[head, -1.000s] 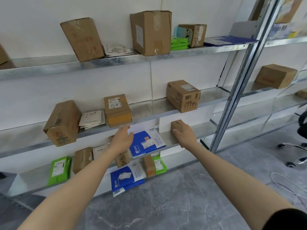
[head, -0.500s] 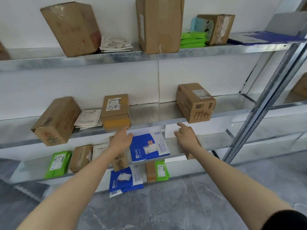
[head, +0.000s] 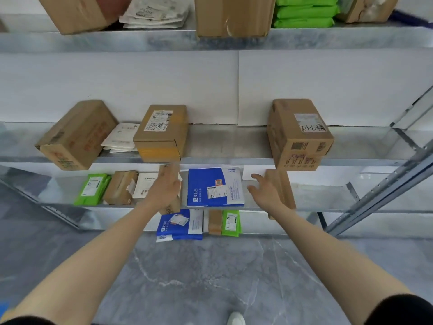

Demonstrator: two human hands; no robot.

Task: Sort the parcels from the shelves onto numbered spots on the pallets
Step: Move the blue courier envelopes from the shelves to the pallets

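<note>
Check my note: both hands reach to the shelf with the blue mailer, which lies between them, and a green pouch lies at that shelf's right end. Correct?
No. The head view shows the green pouch at the left end of that shelf, not its right. The left hand and right hand do reach to it, the blue mailer between them.

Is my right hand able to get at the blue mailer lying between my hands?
Likely yes. The blue mailer lies flat at the front of the shelf, just left of the right hand, with nothing on it or between them. That hand rests against a brown box, though.
</note>
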